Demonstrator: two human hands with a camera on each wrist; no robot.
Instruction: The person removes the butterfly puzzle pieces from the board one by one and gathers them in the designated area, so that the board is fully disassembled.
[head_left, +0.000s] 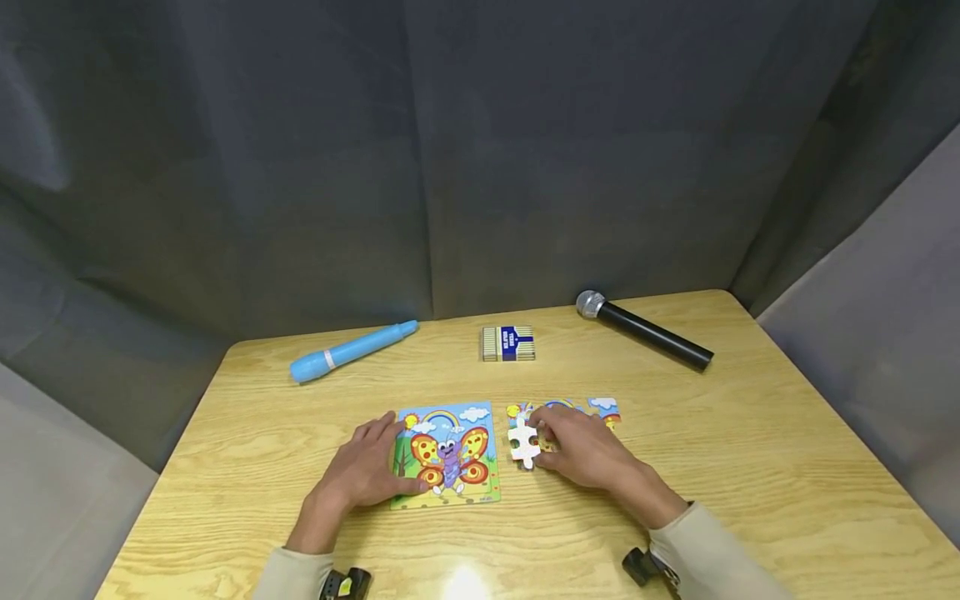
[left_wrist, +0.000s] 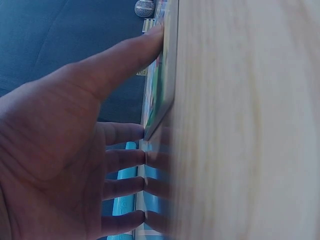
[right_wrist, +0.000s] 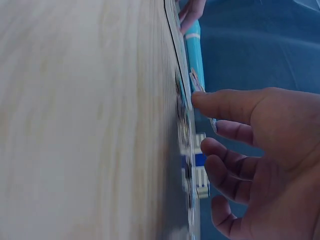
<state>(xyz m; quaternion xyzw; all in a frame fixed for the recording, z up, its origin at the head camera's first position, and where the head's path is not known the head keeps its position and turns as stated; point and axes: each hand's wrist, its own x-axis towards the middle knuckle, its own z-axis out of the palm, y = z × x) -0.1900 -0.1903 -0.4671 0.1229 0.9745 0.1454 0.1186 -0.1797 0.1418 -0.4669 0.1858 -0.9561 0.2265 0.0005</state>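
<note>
A butterfly puzzle board point(head_left: 450, 457) lies flat on the wooden table. My left hand point(head_left: 369, 467) rests at its left side, thumb across the lower part of the picture. In the left wrist view the other fingers point(left_wrist: 124, 186) reach straight down to the tabletop, the index finger at the board's edge. My right hand point(head_left: 588, 446) pinches a jigsaw piece point(head_left: 524, 443) between thumb and index finger, its plain white back facing up. Loose picture pieces point(head_left: 603, 406) lie beneath and beyond that hand, partly covered by it.
Along the back of the table lie a blue pen-shaped tube point(head_left: 356, 350) with a pale band, a blue-labelled pack of thin sticks point(head_left: 508, 343) and a black microphone point(head_left: 652, 333). A dark curtain point(head_left: 450, 167) hangs behind the table.
</note>
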